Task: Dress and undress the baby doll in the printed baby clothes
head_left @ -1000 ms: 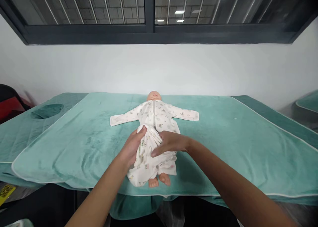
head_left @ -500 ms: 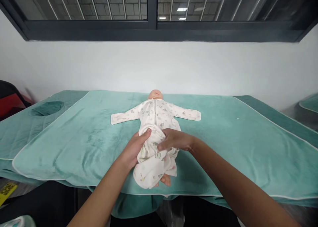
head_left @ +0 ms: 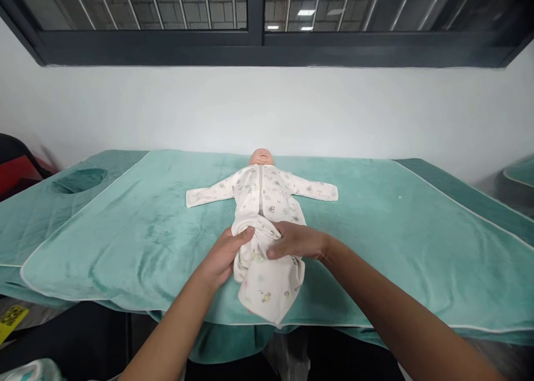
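Note:
A baby doll (head_left: 261, 157) lies on its back on a teal towel (head_left: 137, 242), head toward the wall. It wears a white printed romper (head_left: 267, 194) with both sleeves spread out sideways. My left hand (head_left: 223, 254) grips the bunched romper cloth at the doll's hip from the left. My right hand (head_left: 296, 240) pinches the same bunched cloth from the right. The romper's leg part (head_left: 269, 292) hangs down over the doll's feet, which are hidden.
The towel covers a long teal padded table (head_left: 471, 203) with a face hole (head_left: 79, 179) at the left. A white wall and dark window frame (head_left: 258, 50) stand behind. A red and black object (head_left: 14, 167) sits far left. A second teal table edge (head_left: 517, 172) shows far right.
Both hands have pulled the romper's leg cloth down toward the table's near edge. The doll's bare feet, visible earlier, are now covered by the cloth.

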A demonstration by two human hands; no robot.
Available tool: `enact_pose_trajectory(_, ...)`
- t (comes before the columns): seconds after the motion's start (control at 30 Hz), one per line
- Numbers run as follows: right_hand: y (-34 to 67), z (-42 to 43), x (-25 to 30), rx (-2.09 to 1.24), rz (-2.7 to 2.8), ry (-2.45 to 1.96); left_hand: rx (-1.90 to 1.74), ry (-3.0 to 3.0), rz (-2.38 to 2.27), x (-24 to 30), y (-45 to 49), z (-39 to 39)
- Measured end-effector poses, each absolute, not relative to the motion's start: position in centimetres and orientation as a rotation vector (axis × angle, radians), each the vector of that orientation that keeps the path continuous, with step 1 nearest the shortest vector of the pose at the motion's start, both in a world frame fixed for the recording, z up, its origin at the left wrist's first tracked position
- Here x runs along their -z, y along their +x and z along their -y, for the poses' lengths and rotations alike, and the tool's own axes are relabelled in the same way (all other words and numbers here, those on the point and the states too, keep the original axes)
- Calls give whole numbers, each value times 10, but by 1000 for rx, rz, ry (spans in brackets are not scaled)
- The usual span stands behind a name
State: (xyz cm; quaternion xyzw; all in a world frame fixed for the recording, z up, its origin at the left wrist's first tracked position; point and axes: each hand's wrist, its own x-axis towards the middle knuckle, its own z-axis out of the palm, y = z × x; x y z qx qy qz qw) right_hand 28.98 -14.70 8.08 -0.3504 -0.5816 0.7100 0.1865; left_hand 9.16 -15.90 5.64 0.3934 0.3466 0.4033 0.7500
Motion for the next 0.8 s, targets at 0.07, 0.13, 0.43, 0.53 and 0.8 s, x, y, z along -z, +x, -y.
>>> enact_pose_trajectory(0.07, 290, 148, -84, -2029, 1715, -991, -910, 803, -755, -54, 95, 162)
enact_pose_trajectory(0.13, 289, 149, -82, -2023, 1661, -990, -909, 771, -777, -54, 95, 164)
enact_pose_trajectory(0.43, 287, 157, -63, -1916, 1333, -826, -613, 1097, -749, -68, 87, 170)
enact_pose_trajectory(0.53, 289, 159, -71, -1898, 1506, -905, -780, 957, -795, -65, 91, 169)
enact_pose_trajectory(0.8, 286, 157, -79, -1831, 1733, -1111, -943, 671, -828, -68, 100, 186)
